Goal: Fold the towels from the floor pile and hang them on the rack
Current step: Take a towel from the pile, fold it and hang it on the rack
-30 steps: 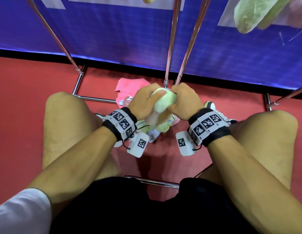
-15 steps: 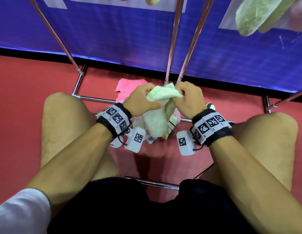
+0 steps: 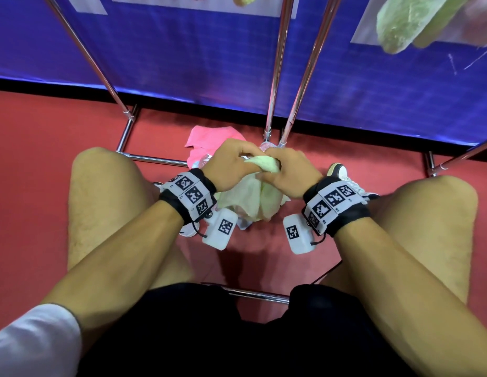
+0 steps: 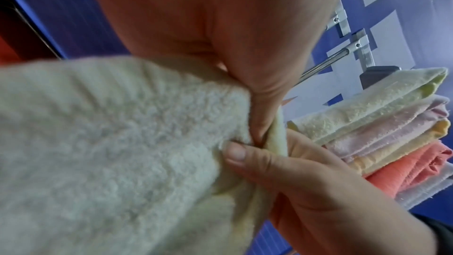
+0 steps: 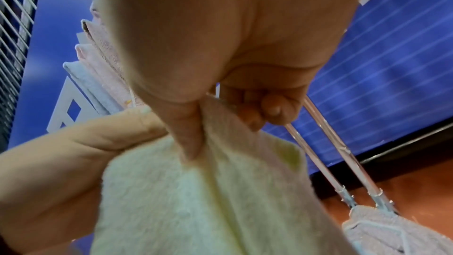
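Since the earlier frame both hands sit lower, closer together. Pale green towel [image 3: 253,197] hangs between the knees above the floor [image 3: 46,159] pile. Left hand [image 3: 231,164] and right hand [image 3: 288,170] pinch its top edge.

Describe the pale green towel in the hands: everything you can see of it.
The pale green towel is fluffy terry cloth, light yellow-green. The left hand and the right hand pinch its top edge close together, thumbs against fingers, above the red floor between the knees. The rest hangs down in loose folds, crumpled, not yet folded flat. Its lower end reaches the pile below; whether it rests on it cannot be told.
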A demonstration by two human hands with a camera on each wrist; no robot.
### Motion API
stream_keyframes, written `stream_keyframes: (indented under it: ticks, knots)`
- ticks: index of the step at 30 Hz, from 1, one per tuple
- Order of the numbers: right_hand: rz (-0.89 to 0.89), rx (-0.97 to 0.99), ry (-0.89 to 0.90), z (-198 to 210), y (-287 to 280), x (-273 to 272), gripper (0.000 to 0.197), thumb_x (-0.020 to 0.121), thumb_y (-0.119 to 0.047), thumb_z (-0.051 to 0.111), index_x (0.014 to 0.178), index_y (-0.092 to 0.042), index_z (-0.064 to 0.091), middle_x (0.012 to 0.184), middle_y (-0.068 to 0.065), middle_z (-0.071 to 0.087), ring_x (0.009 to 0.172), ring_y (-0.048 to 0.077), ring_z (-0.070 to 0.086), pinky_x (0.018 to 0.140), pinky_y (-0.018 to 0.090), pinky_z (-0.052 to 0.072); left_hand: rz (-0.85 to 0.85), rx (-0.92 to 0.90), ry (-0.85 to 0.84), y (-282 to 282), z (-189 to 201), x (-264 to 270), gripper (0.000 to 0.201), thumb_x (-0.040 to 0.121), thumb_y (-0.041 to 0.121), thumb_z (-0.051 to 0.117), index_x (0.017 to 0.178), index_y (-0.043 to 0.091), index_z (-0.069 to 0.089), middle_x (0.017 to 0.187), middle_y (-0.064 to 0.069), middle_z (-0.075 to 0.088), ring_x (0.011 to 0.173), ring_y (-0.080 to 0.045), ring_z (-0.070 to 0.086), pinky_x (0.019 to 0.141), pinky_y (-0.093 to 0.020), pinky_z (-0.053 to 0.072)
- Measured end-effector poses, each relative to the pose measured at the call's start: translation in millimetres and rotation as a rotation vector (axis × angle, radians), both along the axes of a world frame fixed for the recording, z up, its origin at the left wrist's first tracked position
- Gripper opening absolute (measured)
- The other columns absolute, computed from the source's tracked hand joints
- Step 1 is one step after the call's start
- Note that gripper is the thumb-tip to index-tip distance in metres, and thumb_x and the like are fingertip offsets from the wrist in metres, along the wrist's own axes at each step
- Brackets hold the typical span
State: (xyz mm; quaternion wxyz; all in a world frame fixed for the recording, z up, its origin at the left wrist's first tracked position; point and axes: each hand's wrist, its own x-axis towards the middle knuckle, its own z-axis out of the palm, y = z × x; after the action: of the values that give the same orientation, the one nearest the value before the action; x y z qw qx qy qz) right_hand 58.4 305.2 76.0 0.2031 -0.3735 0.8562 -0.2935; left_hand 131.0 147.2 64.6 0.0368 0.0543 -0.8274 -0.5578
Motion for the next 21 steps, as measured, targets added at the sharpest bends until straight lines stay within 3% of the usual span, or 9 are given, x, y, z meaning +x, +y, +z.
stream_keyframes:
  ticks: [2,4,8,11,14,17,21]
  knots:
    - [-0.053,0.009,0.057,0,2,-3,0.021,0.082,-0.032,0.075,0.076,-0.018,0.06,0.07,-0.002,0.052,0.068,0.019,0.045,0.06,0.027,0.024,0.067,-0.011,-0.019,-5,-2,-2,0.017,0.074,-0.001,0.078,0.088,0.007,0.074,0.081,-0.01,0.071,0.071,-0.006,0.059,0.07,-0.024,0.048]
    - [-0.082,-0.023,0.105,-1,4,-7,0.023,0.084,-0.031,0.072,0.074,-0.013,0.062,0.072,0.001,0.056,0.07,0.024,0.049,0.062,0.028,0.026,0.099,-0.031,-0.043,-9,-3,-2,0.018,0.071,0.004,0.084,0.086,0.006,0.074,0.08,-0.013,0.071,0.069,-0.006,0.057,0.067,-0.021,0.046]
    - [-0.136,0.009,0.184,-4,8,-13,0.012,0.087,-0.022,0.065,0.083,-0.011,0.067,0.085,0.01,0.06,0.085,0.032,0.056,0.068,0.028,0.028,0.005,-0.157,-0.128,-18,-10,-1,0.018,0.072,0.006,0.083,0.082,0.015,0.072,0.072,0.004,0.063,0.063,0.003,0.051,0.064,-0.016,0.04]
    - [-0.208,0.019,0.229,-3,11,-17,0.021,0.088,-0.03,0.057,0.072,-0.016,0.054,0.079,0.012,0.057,0.082,0.036,0.053,0.066,0.03,0.024,-0.001,-0.307,-0.195,-24,-16,0,0.019,0.082,0.015,0.076,0.068,0.02,0.064,0.062,0.007,0.053,0.058,-0.005,0.047,0.062,-0.027,0.038]
    - [-0.311,0.04,0.181,1,17,-22,0.032,0.084,-0.033,0.053,0.06,-0.016,0.038,0.065,0.003,0.046,0.072,0.034,0.046,0.063,0.032,0.027,0.088,-0.368,-0.235,-33,-18,1,0.02,0.087,0.021,0.07,0.07,0.013,0.066,0.062,0.0,0.053,0.059,-0.014,0.046,0.059,-0.028,0.035]
    - [-0.415,0.09,0.108,2,23,-26,0.036,0.085,-0.029,0.062,0.058,-0.016,0.042,0.058,0.0,0.044,0.072,0.034,0.044,0.063,0.032,0.031,0.222,-0.292,-0.26,-44,-21,2,0.021,0.089,0.019,0.067,0.068,0.019,0.064,0.061,0.001,0.056,0.057,-0.012,0.048,0.057,-0.026,0.037]
    - [-0.487,0.142,0.054,-7,27,-32,0.031,0.083,-0.03,0.064,0.065,-0.016,0.043,0.073,0.007,0.056,0.08,0.035,0.049,0.068,0.033,0.038,0.364,-0.159,-0.195,-51,-21,7,0.022,0.084,0.023,0.057,0.072,0.005,0.062,0.065,-0.002,0.052,0.062,-0.017,0.045,0.062,-0.029,0.037]
